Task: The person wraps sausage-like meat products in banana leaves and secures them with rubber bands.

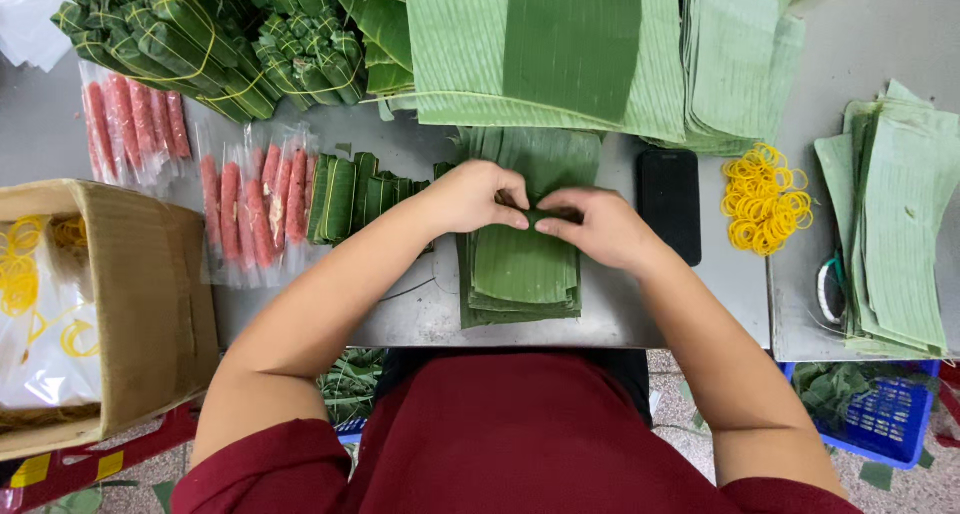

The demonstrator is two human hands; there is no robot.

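Green banana leaf is being folded at the middle of the steel table [420, 319]. The left hand [478, 196] and the right hand [598, 226] are brought together, fingertips nearly meeting, and are pinched on a small leaf-wrapped roll [545, 216] that is pressed down onto the stack of cut leaf strips [522, 269]. The roll is presumably held low against the stack so that the fold is kept tight; what is inside it is covered by the fingers and cannot be made out.

Left of the stack, a row of finished leaf parcels [360, 194] is laid side by side, and beyond them clear packets of pink sausages [255, 204] are kept within reach. Right of the stack a black phone [669, 204] lies flat, then a heap of yellow rubber bands [765, 196], apparently set near for tying. Behind the stack, large leaf sheets [560, 49] and tied green bundles [170, 39] are piled, cut off by the top edge. Far left of the stack a cardboard box [140, 304] is seen with more bands in a plastic liner, its contents unclear. Far right, another leaf pile [895, 224] partly hides a ring-shaped object.
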